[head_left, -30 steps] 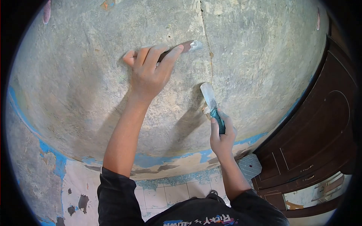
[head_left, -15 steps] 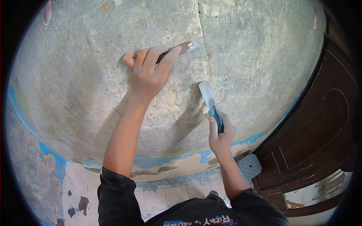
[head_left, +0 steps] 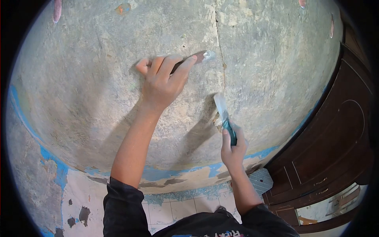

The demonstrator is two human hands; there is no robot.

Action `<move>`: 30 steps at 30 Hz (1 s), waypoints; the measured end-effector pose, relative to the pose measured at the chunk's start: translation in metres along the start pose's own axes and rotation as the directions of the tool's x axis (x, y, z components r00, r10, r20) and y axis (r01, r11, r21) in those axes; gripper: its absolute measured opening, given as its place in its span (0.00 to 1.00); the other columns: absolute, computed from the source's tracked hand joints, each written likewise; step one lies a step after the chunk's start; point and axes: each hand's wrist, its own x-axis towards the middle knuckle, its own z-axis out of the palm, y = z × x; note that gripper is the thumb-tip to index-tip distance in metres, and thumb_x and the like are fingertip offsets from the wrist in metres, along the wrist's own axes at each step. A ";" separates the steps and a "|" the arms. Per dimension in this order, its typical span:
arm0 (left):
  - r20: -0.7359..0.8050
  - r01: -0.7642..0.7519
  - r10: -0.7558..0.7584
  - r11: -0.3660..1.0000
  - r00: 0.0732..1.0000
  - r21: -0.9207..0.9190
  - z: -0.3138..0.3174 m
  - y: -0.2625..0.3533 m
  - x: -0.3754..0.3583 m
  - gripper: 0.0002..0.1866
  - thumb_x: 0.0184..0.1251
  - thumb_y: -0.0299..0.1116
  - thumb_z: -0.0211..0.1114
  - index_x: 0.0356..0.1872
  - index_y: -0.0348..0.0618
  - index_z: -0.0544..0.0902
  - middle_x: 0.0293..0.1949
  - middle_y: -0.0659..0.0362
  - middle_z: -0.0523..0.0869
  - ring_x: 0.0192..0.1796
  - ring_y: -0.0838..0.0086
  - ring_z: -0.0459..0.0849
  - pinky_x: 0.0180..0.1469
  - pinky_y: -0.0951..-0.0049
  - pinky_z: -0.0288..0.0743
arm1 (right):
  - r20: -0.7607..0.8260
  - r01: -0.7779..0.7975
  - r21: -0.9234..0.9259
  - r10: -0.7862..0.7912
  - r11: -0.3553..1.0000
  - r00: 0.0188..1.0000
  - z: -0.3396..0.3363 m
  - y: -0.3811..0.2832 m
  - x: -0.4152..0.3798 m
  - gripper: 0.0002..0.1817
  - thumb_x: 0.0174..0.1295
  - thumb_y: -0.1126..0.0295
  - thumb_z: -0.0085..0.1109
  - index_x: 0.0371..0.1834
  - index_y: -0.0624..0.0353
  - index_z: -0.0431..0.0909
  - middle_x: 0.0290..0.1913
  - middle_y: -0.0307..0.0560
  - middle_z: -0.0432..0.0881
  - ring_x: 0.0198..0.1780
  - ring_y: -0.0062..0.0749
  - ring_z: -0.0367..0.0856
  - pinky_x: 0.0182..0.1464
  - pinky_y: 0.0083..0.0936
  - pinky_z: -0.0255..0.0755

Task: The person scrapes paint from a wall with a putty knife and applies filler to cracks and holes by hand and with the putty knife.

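My left hand (head_left: pixel 164 85) presses against a worn grey wall (head_left: pixel 110 51), fingers bent over a dark flat scraper (head_left: pixel 200 57) with white paste at its tip. That tip lies just left of a thin vertical crack (head_left: pixel 219 37). Lower down, my right hand (head_left: pixel 234 152) grips the green handle of a putty knife (head_left: pixel 221 104). Its pale blade points up, close to the wall near the lower part of the crack. Beside the handle is a small broken hole (head_left: pixel 217 121) with whitish filler in it.
Dark wooden furniture (head_left: pixel 316 142) stands along the right side. Blue paint remnants (head_left: pixel 166 172) band the wall's bottom. Below are pale floor tiles (head_left: pixel 183 209) with bluish scraps along the wall's foot, and a grey patterned box-like object (head_left: pixel 261 181).
The view has shifted, so the wall and both hands appear slightly lower and further right. The putty knife's blade has turned a little and looks narrower. My left hand keeps its place on the wall.
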 end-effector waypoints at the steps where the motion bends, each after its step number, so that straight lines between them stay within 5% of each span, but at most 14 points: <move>1: 0.006 0.004 -0.004 1.000 1.000 0.000 -0.002 0.001 0.002 0.16 0.62 0.33 0.75 0.51 0.63 0.88 0.39 0.74 0.82 0.40 0.80 0.75 0.51 0.64 0.53 | 0.003 -0.026 0.002 0.026 1.000 1.000 -0.001 -0.003 0.003 0.14 0.69 0.75 0.62 0.56 0.69 0.81 0.42 0.62 0.88 0.40 0.43 0.91 0.41 0.29 0.80; 14: -0.045 0.037 -0.040 0.997 0.998 -0.066 0.003 0.020 -0.017 0.14 0.60 0.34 0.76 0.47 0.65 0.90 0.43 0.75 0.85 0.46 0.77 0.76 0.55 0.66 0.55 | 0.200 -0.079 -0.057 0.089 0.995 0.976 -0.062 0.049 -0.078 0.16 0.68 0.74 0.63 0.57 0.70 0.81 0.44 0.63 0.89 0.44 0.44 0.91 0.46 0.32 0.81; 19: 0.102 0.080 -0.057 0.966 0.993 -0.245 0.010 0.104 -0.044 0.18 0.51 0.41 0.79 0.46 0.71 0.90 0.47 0.79 0.85 0.51 0.79 0.75 0.57 0.65 0.55 | 0.140 -0.249 -0.060 0.256 0.967 0.957 -0.111 0.082 -0.105 0.17 0.70 0.74 0.59 0.59 0.71 0.79 0.45 0.56 0.87 0.46 0.35 0.86 0.54 0.31 0.77; 22: 0.220 0.083 -0.047 0.983 0.974 -0.161 0.008 0.127 -0.052 0.18 0.49 0.41 0.79 0.45 0.71 0.90 0.48 0.79 0.85 0.51 0.79 0.74 0.58 0.65 0.55 | 0.128 -0.281 -0.066 0.287 0.957 0.949 -0.130 0.098 -0.113 0.18 0.71 0.73 0.59 0.59 0.72 0.78 0.48 0.57 0.87 0.50 0.37 0.85 0.57 0.32 0.76; 25: 0.091 0.274 -0.265 0.956 0.960 -0.108 0.020 0.129 -0.042 0.17 0.52 0.38 0.76 0.45 0.66 0.91 0.48 0.78 0.86 0.52 0.78 0.75 0.59 0.61 0.51 | 0.091 -0.351 -0.029 0.353 0.936 0.931 -0.139 0.097 -0.106 0.16 0.69 0.73 0.61 0.56 0.72 0.80 0.40 0.59 0.87 0.39 0.37 0.88 0.44 0.31 0.80; 27: 0.064 0.357 -0.353 0.932 0.933 -0.065 0.023 0.133 -0.042 0.16 0.51 0.37 0.76 0.44 0.67 0.92 0.47 0.78 0.86 0.50 0.77 0.74 0.61 0.62 0.51 | 0.092 -0.233 -0.064 0.238 0.970 0.967 -0.145 0.117 -0.108 0.16 0.69 0.72 0.61 0.56 0.72 0.80 0.40 0.59 0.87 0.38 0.38 0.88 0.43 0.31 0.80; 30: 0.184 0.262 -0.246 0.963 0.952 -0.069 0.019 0.162 -0.061 0.16 0.50 0.35 0.77 0.42 0.66 0.92 0.46 0.77 0.86 0.49 0.77 0.73 0.61 0.63 0.51 | 0.113 -0.119 -0.067 0.126 0.991 0.985 -0.154 0.141 -0.108 0.17 0.68 0.72 0.63 0.56 0.72 0.79 0.42 0.61 0.87 0.39 0.41 0.89 0.44 0.32 0.80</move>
